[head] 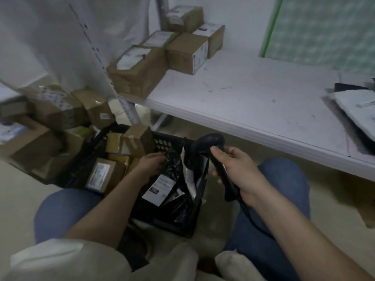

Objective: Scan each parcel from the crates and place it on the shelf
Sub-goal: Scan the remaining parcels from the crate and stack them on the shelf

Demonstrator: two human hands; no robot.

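My right hand (235,171) is curled round the black scanner (211,147), its head over the black crate (178,145) between my knees. My left hand (151,163) reaches into the crate and pinches a black poly parcel (170,191) — white label up. Brown boxes (142,72) sit on the white shelf (253,102) — 5 or so.

Brown boxes (140,72) sit on a white shelf (253,102), beside a black crate (168,142), black scanner (211,145) and green-patterned panel (324,27).

Both hands' fingers (218,152) curled, gripping.
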